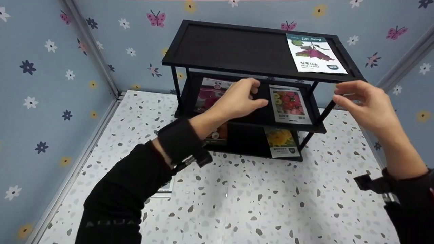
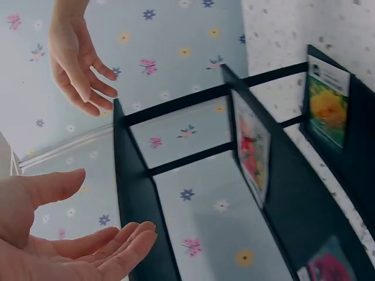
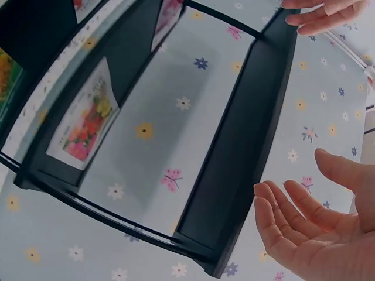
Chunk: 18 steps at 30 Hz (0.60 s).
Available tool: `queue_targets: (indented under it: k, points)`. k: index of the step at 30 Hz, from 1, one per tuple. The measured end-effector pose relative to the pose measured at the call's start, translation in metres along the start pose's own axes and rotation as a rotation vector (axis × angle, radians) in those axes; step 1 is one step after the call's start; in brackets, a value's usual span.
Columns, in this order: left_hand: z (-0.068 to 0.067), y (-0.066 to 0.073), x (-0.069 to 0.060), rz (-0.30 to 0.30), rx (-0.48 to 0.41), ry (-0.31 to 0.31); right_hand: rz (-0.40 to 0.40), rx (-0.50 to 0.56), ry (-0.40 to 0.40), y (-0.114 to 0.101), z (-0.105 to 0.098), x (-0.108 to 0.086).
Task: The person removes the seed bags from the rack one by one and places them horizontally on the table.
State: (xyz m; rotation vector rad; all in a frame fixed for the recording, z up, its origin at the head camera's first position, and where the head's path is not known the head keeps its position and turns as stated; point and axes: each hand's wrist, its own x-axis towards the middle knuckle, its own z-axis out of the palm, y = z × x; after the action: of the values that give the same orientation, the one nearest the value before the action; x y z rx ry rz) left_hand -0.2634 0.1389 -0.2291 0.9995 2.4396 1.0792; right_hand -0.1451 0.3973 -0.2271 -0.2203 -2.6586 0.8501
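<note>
A black three-tier rack (image 1: 237,44) stands on the floor. My left hand (image 1: 237,98) hovers before its upper tiers with loosely bent fingers and thumb apart, holding nothing. My right hand (image 1: 369,105) is by the right end of the top tier, fingers relaxed and nothing held. In the right wrist view that hand (image 3: 316,228) shows its palm just beside the top board. A packet with a pink leaf picture (image 1: 315,54) lies on the top tier's right side. The middle tier bears a red-flower packet (image 1: 290,103) and a pink-flower packet (image 1: 208,95), partly hidden by my left hand.
On the bottom tier lie a yellow-flower packet (image 1: 281,142) and an orange one (image 1: 218,132), partly covered by my arm. A flat white-edged item (image 1: 166,193) on the speckled floor (image 1: 244,203) is mostly behind my left sleeve. Flowered walls (image 1: 112,44) enclose the rack.
</note>
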Motion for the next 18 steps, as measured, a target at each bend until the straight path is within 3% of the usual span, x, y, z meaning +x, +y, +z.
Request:
queue_targets:
  k: [7, 13, 18]
  points:
    - [-0.002, 0.038, 0.034, -0.012, -0.095, 0.02, 0.13, -0.02, 0.023, -0.007, -0.018, 0.031]
    - [0.002, 0.06, 0.061, -0.022, -0.199, 0.105, 0.273, -0.044, 0.018, -0.009, -0.025, 0.061]
    - [0.01, 0.071, 0.084, -0.112, -0.316, 0.183, 0.388, -0.041, 0.02, -0.007, -0.025, 0.078]
